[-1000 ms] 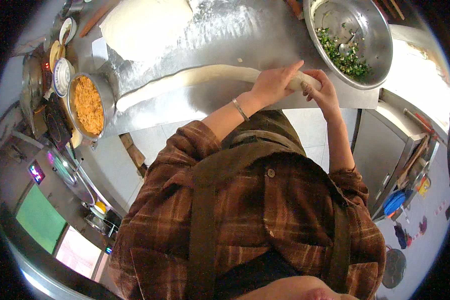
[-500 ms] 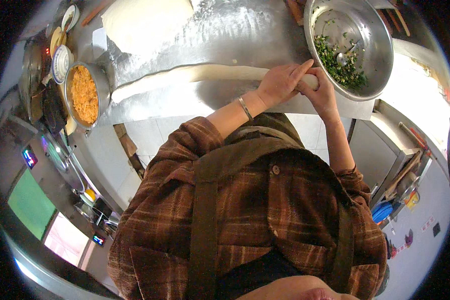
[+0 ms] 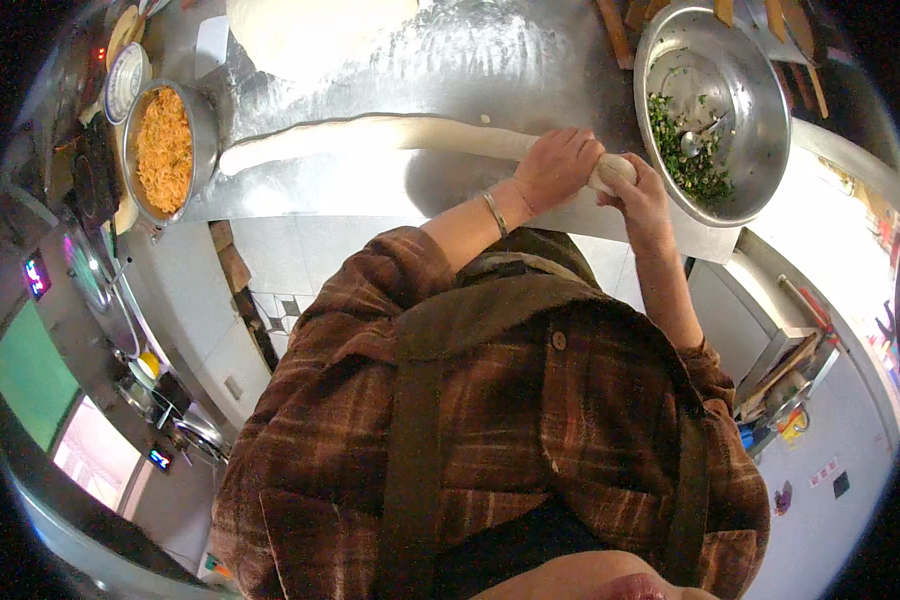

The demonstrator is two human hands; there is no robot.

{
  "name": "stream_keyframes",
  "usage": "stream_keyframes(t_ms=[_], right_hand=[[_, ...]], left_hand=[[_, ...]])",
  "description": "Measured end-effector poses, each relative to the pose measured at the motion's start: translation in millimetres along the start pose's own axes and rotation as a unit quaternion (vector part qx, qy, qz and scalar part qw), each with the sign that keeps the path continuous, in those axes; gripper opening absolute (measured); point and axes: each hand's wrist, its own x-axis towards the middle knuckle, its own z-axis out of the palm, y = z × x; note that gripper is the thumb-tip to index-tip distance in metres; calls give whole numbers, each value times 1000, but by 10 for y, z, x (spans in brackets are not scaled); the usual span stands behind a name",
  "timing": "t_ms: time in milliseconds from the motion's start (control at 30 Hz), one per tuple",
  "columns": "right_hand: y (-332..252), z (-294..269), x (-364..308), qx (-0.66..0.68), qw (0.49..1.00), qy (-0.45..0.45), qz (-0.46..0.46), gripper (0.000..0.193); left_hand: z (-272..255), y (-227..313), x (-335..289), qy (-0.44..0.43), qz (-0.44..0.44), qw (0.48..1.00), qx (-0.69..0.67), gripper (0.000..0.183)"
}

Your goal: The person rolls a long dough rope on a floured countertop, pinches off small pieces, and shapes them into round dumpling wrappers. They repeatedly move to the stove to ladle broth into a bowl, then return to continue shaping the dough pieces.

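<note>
A long rope of pale dough [image 3: 370, 138] lies across the metal worktop, thin at its left end and thicker along the middle. My left hand [image 3: 562, 168] is closed over the rope near its right end, fingers together and knuckles up. Right beside it, my right hand [image 3: 646, 198] grips a rounded dough lump [image 3: 613, 173] between thumb and fingers. Whether this lump is still joined to the rope cannot be told, since my left hand covers that spot. Just right of my hands stands a large steel bowl [image 3: 765, 170] with chopped greens [image 3: 692, 165] and a spoon [image 3: 692, 142].
A steel pot [image 3: 208, 140] of shredded orange filling [image 3: 164, 150] stands at the left edge of the floured worktop [image 3: 490, 60]. Behind it is a patterned bowl [image 3: 125, 82]. A large dough sheet [image 3: 310, 30] lies at the back, beside a white scraper [image 3: 211, 46].
My right hand has turned and come slightly lower, showing a rounder dough lump. My left fingers, stretched out before, are now curled over the rope. The whole view has shifted a little.
</note>
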Motion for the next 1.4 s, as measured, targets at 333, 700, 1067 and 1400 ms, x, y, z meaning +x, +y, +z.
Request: stream_keyframes(t_ms=[333,700,1067,1400], right_hand=[[-970,395,284,-161,884,2,-440,35],[288,78,424,-238,961,-95,-105,40],[109,104,243,-341,900,67,-264,32],[-33,187,179,-69,997,-3,-44,30]], left_hand=[[231,-203,-268,-91,41,992,75,35],[-348,-379,-187,-120,-220,915,-316,41],[-325,-156,71,-49,-48,980,-185,76],[-151,-191,73,-1,-34,997,-68,30]])
